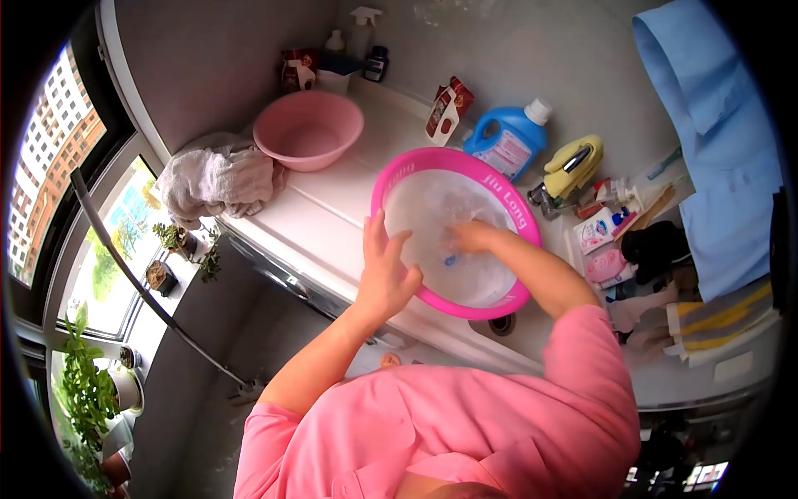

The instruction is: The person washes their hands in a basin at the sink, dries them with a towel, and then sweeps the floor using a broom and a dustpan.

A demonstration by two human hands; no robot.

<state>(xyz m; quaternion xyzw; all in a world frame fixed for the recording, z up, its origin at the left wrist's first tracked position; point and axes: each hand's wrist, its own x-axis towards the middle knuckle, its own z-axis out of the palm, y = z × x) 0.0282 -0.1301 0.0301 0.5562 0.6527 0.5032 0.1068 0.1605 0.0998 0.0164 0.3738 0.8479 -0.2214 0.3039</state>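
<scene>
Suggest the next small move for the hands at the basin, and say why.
I'd probably lower the left hand into the cloudy water near the right hand: the right hand reaches into the water, while the left, fingers spread, is only at the rim of the bright pink basin, so it seems free to help.

Cloudy water seemingly hides the fingertips of the right hand.

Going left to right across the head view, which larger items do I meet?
Crumpled grey cloth → plain pink basin → basin of cloudy water → yellow cloth → light-blue fabric.
</scene>
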